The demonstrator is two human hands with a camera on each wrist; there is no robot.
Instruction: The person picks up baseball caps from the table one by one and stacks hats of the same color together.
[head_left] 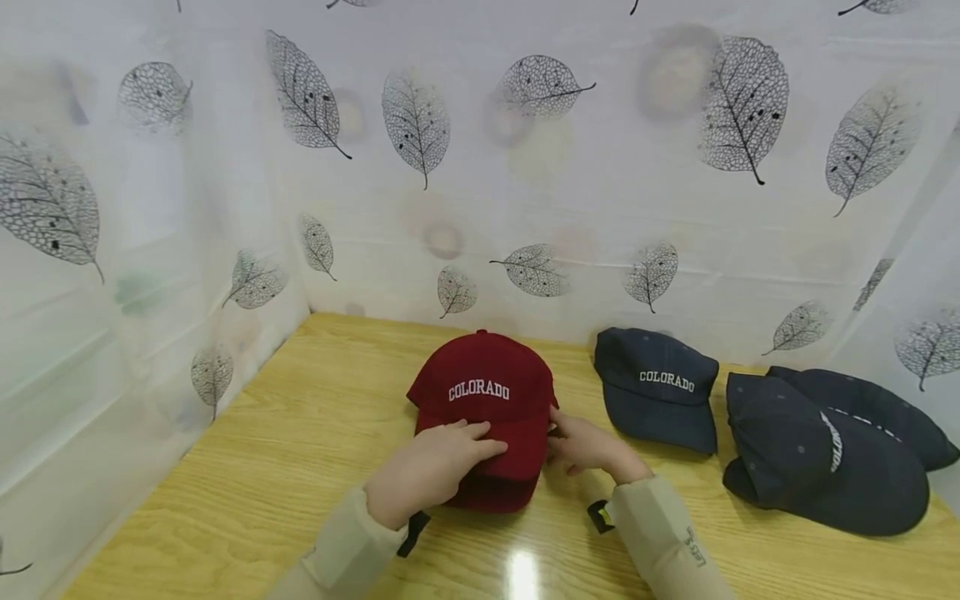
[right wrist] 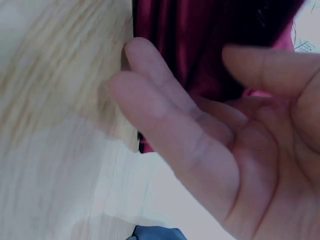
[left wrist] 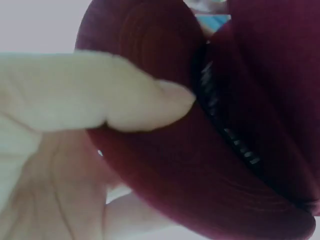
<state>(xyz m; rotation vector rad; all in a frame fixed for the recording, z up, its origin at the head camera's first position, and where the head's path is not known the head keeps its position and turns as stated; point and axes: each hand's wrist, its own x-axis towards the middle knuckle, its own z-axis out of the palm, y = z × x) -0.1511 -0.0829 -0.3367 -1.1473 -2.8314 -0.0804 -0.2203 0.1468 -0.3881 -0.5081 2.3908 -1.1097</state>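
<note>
A dark red cap (head_left: 487, 392) lettered COLORADO lies in the middle of the wooden table (head_left: 285, 467), brim toward me. My left hand (head_left: 435, 467) lies over the brim. In the left wrist view one finger (left wrist: 125, 100) presses on top of the red brim (left wrist: 200, 190) and the palm lies under it, so the hand pinches the brim. My right hand (head_left: 588, 446) is at the cap's right side, fingertips touching the fabric. In the right wrist view its fingers (right wrist: 165, 115) are stretched and spread beside the red cloth (right wrist: 200, 45), holding nothing.
A navy COLORADO cap (head_left: 656, 392) lies just right of the red one. Two more navy caps (head_left: 817, 458) overlap at the far right edge. White leaf-print sheeting (head_left: 525, 167) walls the table at the back and on the left.
</note>
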